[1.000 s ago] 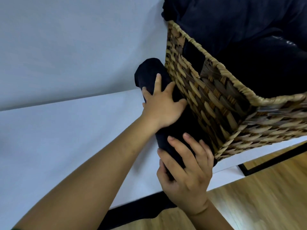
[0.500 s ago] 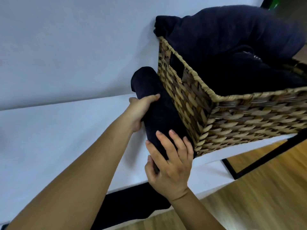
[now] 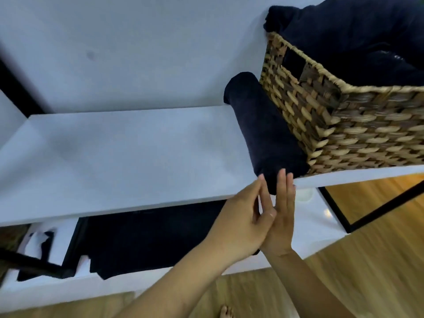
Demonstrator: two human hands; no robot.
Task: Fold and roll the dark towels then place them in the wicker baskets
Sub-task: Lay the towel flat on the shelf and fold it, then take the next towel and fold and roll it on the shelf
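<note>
White shelf [image 3: 114, 157], rolled towel [image 3: 268, 134] by basket [image 3: 344, 125], fingertips [image 3: 283, 176] touching it

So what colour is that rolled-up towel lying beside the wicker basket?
Very dark navy, almost black. The head view shows the rolled towel plainly against the white shelf.

The brown woven wicker basket [image 3: 344, 125] runs out of the right edge, and the heap of dark navy towels [image 3: 355, 37] in it is cut by the top edge. The left hand [image 3: 239, 223] covers part of the right hand [image 3: 282, 223]. The white shelf board [image 3: 114, 157] hides the far part of the flat dark cloth [image 3: 149, 237] below.
</note>
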